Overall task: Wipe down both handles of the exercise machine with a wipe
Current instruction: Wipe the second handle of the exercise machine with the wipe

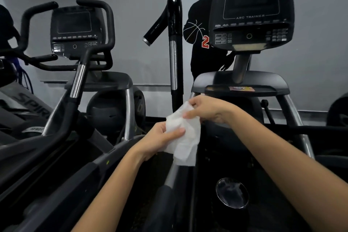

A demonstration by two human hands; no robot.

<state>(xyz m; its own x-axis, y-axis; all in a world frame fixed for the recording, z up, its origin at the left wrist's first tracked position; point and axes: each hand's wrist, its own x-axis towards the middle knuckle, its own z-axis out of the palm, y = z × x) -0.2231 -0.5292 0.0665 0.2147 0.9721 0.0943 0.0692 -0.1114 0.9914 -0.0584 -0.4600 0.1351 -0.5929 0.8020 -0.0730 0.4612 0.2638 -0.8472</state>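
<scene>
A crumpled white wipe (185, 135) hangs in mid-air between both hands, low in front of the machine. My left hand (163, 137) pinches its lower left side with thumb on top. My right hand (205, 110) grips its upper right edge. Straight beyond the wipe rises the black left handle (174, 24) of the arc trainer, an upright post with a chrome band and a side grip (155, 29) angled down to the left. The machine's console (251, 15) sits at upper right. No handle on the console's right side is in view.
A second exercise machine with its own console (74, 30) and curved black handlebars (105, 22) stands to the left. A mural of a basketball player (199, 34) covers the grey wall behind. A dark round cap (231, 192) lies on the machine body below my right forearm.
</scene>
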